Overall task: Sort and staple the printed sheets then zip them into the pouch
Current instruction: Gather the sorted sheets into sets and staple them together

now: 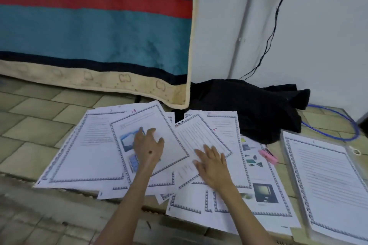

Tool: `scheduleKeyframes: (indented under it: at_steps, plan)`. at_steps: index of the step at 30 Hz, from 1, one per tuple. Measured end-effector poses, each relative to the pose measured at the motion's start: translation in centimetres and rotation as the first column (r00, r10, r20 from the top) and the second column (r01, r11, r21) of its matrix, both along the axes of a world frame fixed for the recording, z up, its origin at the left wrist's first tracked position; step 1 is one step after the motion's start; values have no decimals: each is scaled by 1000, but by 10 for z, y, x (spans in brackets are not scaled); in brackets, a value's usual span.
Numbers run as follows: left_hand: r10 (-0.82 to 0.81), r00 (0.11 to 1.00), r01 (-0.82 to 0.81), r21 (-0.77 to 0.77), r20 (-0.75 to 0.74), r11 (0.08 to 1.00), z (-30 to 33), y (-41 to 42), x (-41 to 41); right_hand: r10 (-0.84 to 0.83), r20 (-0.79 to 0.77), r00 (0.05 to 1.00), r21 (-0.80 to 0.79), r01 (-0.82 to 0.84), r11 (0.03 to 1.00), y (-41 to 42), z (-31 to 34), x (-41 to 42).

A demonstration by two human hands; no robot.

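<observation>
Several printed sheets [89, 157] with grey borders and red handwritten numbers lie spread and overlapping on the tiled floor. My left hand [148, 145] rests flat on the sheet marked 15 [151, 123]. My right hand [212, 162] lies flat with fingers spread on the sheet marked 6 [197, 133]. A pink stapler [268, 156] lies on the floor right of the spread. At the far right, one sheet marked 1 [326, 181] lies on a clear pouch [353, 154].
A teal and red striped blanket [95, 32] hangs behind the sheets. A black cloth [249, 105] is heaped by the white wall. A blue cable [346, 123] loops on the floor at the right, and a thin black wire [272, 32] runs down the wall.
</observation>
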State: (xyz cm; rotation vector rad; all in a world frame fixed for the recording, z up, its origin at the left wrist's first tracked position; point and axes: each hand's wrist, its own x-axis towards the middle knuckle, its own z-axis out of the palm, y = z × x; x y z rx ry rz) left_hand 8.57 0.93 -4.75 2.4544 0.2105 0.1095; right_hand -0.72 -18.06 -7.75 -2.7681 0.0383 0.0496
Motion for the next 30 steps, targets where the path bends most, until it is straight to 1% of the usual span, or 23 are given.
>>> scheduleKeyframes:
  at_steps: [1,3,4,5,7,9,12,13,14,16,18,19,22,27,29,30]
  plan:
    - [104,992,-101,47,-77,994,-1,20,2,-11,31,999,-21,12,1000,1,-5,-1]
    - [259,928,-259,35,-267,965,1,50,4,-40,93,995,-41,44,998,3,-13,-1]
    - [296,897,-307,19,-329,951,4,58,6,-48,94,994,-41,52,998,3,-14,0]
    - [314,883,-334,2,-350,942,5,63,8,-54,82,995,-43,58,997,5,-14,2]
    - [322,886,-352,-34,-335,935,6,69,14,-71,81,994,-32,74,997,10,-9,7]
    - [311,891,-358,-91,-331,929,3,77,20,-101,156,983,-16,105,994,17,-1,16]
    - [211,930,-310,-332,-301,891,-2,86,23,-141,158,977,22,139,990,31,4,25]
    - [168,948,-264,-371,-270,890,-2,88,23,-140,145,979,47,135,990,36,2,27]
    - [116,964,-201,-372,-237,906,-1,90,22,-138,126,982,58,131,990,41,-1,28]
    - [-8,986,-50,-338,-167,940,-2,93,19,-132,133,982,22,131,991,48,-12,29]
    - [-98,990,65,-283,-103,957,-7,93,13,-145,206,968,-15,152,988,52,-21,28]
    - [-115,991,97,-248,-61,964,-11,93,9,-162,243,956,-10,170,985,52,-25,27]
    - [-113,992,121,-199,47,973,-18,94,0,-192,272,943,23,193,981,53,-22,26]
    - [-141,988,148,-157,56,976,-22,95,1,-208,319,925,84,191,978,54,-24,25]
    - [-127,990,135,-165,60,977,-23,95,0,-235,330,914,166,189,968,54,-23,26]
    - [-94,993,106,-196,71,975,-23,95,-1,-284,319,904,276,199,940,53,-20,26]
